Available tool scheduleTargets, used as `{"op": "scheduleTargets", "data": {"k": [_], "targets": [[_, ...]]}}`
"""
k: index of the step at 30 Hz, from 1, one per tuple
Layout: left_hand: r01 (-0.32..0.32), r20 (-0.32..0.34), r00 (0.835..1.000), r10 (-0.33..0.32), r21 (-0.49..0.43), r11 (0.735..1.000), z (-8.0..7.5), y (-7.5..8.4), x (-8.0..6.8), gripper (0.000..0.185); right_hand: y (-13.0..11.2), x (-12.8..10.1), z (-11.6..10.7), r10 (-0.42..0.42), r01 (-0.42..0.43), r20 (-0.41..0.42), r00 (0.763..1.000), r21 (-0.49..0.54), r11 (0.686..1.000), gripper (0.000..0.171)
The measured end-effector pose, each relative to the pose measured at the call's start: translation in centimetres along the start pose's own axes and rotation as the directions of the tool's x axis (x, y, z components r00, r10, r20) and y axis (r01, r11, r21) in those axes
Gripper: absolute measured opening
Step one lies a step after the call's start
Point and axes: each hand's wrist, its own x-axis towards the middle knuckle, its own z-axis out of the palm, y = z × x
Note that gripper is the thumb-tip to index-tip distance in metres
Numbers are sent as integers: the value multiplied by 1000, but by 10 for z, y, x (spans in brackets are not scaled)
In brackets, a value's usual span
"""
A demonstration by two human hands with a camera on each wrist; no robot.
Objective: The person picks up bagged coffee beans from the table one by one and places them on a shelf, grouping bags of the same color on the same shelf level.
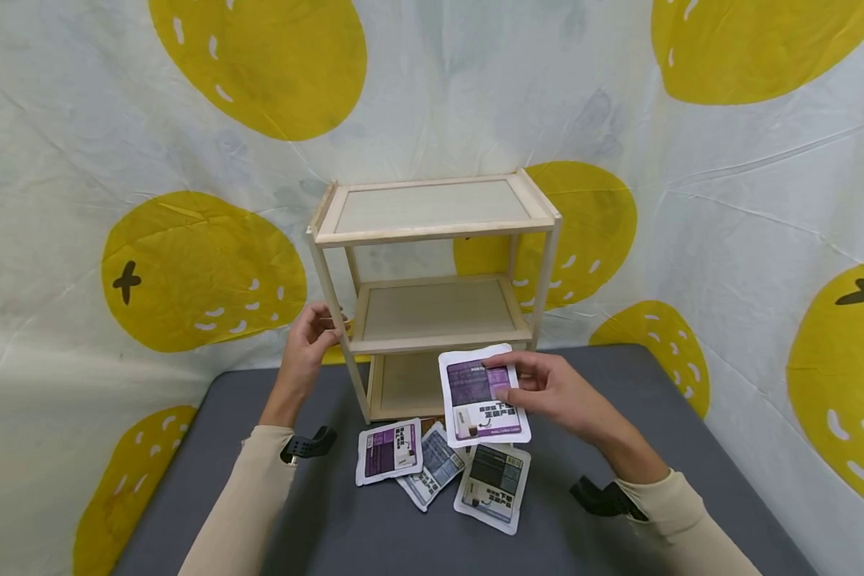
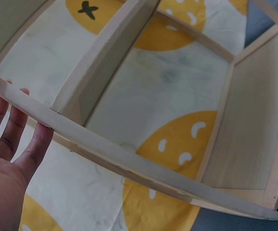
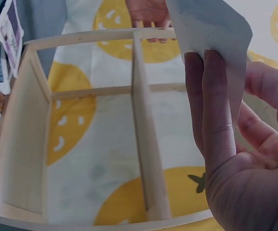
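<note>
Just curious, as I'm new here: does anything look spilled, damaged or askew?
Nothing looks spilled or visibly damaged. Only the loose pouches on the gray table look untidy: they lie at differing angles, some overlapping, in front of the three-tier wooden shelf.

Pale walls [image 1: 432, 96], probably cloth, carry large yellow fruit prints [image 1: 202, 272] behind a dark grey tabletop [image 1: 619, 384].

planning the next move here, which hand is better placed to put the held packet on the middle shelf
Right, most likely: the right hand pinches the packet in front of the rack, while the left hand holds the rack's left front post.
</note>
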Motion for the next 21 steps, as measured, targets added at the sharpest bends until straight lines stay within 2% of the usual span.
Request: {"op": "scheduleTargets", "data": {"k": [21], "targets": [[-1, 9, 1000, 1, -2, 1000, -1, -1, 1, 31, -48, 6, -14, -30, 30, -3, 1000, -66, 997, 45]]}}
